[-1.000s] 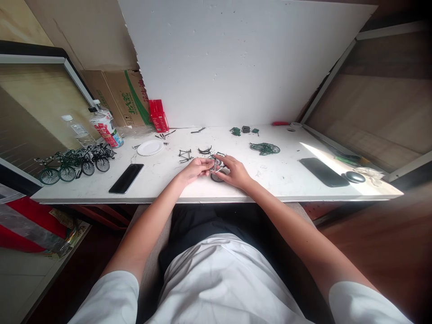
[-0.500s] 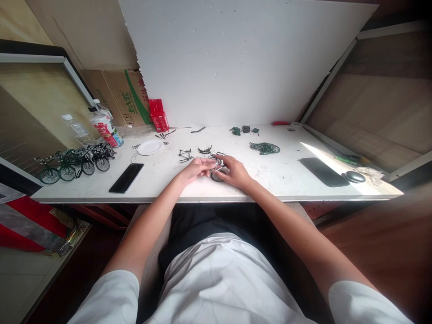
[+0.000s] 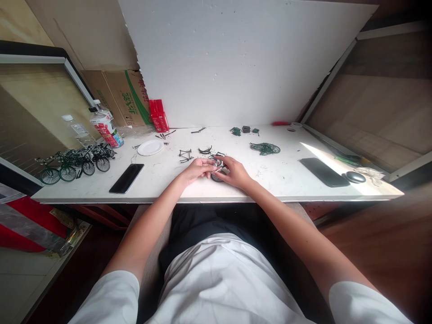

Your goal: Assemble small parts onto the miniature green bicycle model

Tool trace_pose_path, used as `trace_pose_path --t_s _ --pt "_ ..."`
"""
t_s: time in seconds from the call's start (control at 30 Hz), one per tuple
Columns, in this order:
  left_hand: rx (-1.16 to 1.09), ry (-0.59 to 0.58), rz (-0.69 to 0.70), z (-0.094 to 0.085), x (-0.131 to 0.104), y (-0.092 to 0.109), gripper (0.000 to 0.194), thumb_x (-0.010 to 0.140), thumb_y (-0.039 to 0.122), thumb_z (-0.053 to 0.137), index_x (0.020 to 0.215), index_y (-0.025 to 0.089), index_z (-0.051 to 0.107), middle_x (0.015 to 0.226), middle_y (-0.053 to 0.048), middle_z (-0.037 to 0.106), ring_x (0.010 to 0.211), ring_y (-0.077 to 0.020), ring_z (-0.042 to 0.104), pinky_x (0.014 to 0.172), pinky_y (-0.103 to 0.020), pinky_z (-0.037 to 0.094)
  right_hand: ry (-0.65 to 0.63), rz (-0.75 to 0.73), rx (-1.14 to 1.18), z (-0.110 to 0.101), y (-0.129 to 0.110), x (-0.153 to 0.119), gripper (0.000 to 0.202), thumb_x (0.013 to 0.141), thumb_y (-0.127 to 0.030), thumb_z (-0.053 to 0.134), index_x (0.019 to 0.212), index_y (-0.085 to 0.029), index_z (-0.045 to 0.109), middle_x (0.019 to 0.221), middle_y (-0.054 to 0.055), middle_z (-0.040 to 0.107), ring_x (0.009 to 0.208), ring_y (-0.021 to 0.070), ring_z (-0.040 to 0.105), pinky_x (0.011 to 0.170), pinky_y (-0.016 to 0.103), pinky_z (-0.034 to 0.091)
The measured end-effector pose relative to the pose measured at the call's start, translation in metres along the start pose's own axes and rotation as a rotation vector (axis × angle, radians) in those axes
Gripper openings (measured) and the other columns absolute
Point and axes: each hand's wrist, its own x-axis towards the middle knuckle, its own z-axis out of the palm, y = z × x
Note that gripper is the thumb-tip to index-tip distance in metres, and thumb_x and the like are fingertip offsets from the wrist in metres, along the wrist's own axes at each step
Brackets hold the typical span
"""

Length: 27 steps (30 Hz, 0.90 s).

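Close together near the table's front edge, my left hand [image 3: 196, 171] and my right hand [image 3: 235, 173] both have their fingers closed on a small model bicycle [image 3: 216, 177]. One dark wheel shows below the fingers; much of the rest is hidden. A thin pale piece lies between the fingertips, too small to name. Just beyond my left hand are a dark bicycle frame part [image 3: 185, 155] and a curved black part [image 3: 204, 150]. Tiny dark bits are scattered by the fingertips.
Finished-looking model bicycles [image 3: 67, 171] stand at the left, near bottles [image 3: 107, 128]. A phone [image 3: 126, 178] and white plate [image 3: 150, 147] lie left of my hands. Green bicycle parts [image 3: 265, 148] and small green pieces [image 3: 236, 131] lie farther back. At right are a dark flat slab [image 3: 324, 172] and a mouse [image 3: 355, 177].
The fingers have shifted slightly around the model bicycle, and the thin pale piece between them sits at a somewhat different angle. Everything else on the table looks the same.
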Motion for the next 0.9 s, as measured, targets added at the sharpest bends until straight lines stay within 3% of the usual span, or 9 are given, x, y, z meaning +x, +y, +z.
trace_pose_path --t_s 0.33,0.57,0.77,0.9 --pt "0.031 0.03 -0.006 0.001 0.0005 -0.0012 0.047 0.082 0.037 0.093 0.119 0.011 0.079 0.081 -0.007 0.077 0.055 -0.0081 0.059 0.054 -0.024 0.031 -0.01 0.002 -0.006 -0.0009 0.0005 0.0001 0.062 0.1 -0.048 0.077 0.156 -0.024 0.065 0.139 0.015 0.077 0.124 0.0376 0.075 0.1 0.053 0.065" --pt "0.026 0.044 0.008 0.0015 0.0003 -0.0014 0.048 0.081 0.037 0.094 0.119 0.012 0.078 0.083 -0.007 0.078 0.054 -0.0079 0.059 0.055 -0.024 0.034 0.0 -0.005 0.031 0.0 0.002 -0.0001 0.061 0.1 -0.05 0.076 0.154 -0.026 0.062 0.149 0.013 0.074 0.125 0.0354 0.075 0.102 0.051 0.065" --pt "-0.007 0.111 0.06 0.0002 0.0033 -0.0032 0.043 0.082 0.04 0.092 0.114 0.015 0.079 0.11 -0.013 0.085 0.058 -0.0067 0.059 0.057 -0.025 0.036 0.009 0.025 0.066 -0.0013 0.0012 -0.0006 0.063 0.099 -0.054 0.078 0.153 -0.026 0.057 0.148 0.014 0.072 0.11 0.0324 0.077 0.093 0.049 0.065" --pt "-0.052 0.184 0.069 -0.0025 0.0067 -0.0055 0.047 0.08 0.039 0.094 0.117 0.016 0.077 0.114 -0.013 0.086 0.059 -0.0067 0.058 0.058 -0.026 0.036 0.01 -0.002 0.05 -0.0016 0.0009 -0.0011 0.054 0.104 -0.054 0.07 0.148 -0.025 0.058 0.142 0.014 0.071 0.107 0.0311 0.075 0.088 0.046 0.064"
